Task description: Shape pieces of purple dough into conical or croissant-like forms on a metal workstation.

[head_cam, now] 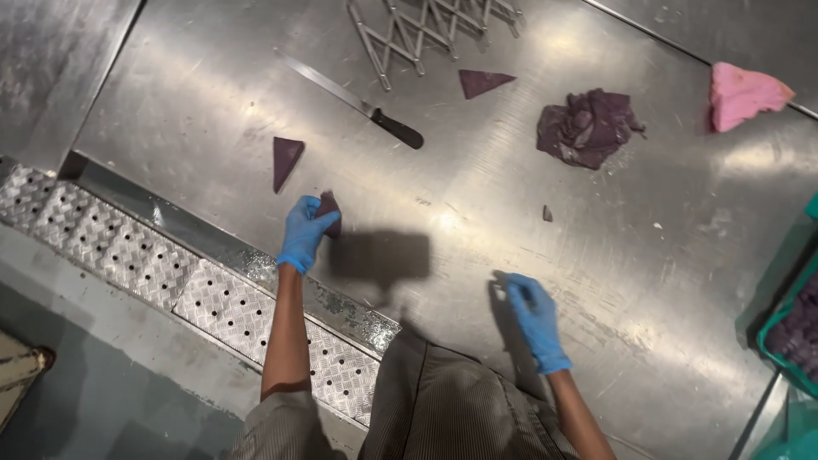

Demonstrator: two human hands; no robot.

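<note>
My left hand (305, 232), in a blue glove, pinches a small purple dough piece (331, 209) against the steel table (477, 213). My right hand (535, 317), also gloved in blue, rests low on the table near the front edge with fingers loosely curled and nothing in it. A flat purple dough triangle (285, 159) lies just beyond my left hand. Another purple triangle (482, 82) lies farther back. A crumpled lump of purple dough (590, 126) sits at the back right.
A long knife with a black handle (358, 102) lies diagonally behind the triangles. A metal expanding lattice cutter (434, 25) is at the back. Pink dough (743, 94) sits far right. A green crate (788, 328) stands at the right edge. A perforated floor grate (196, 290) runs alongside the table.
</note>
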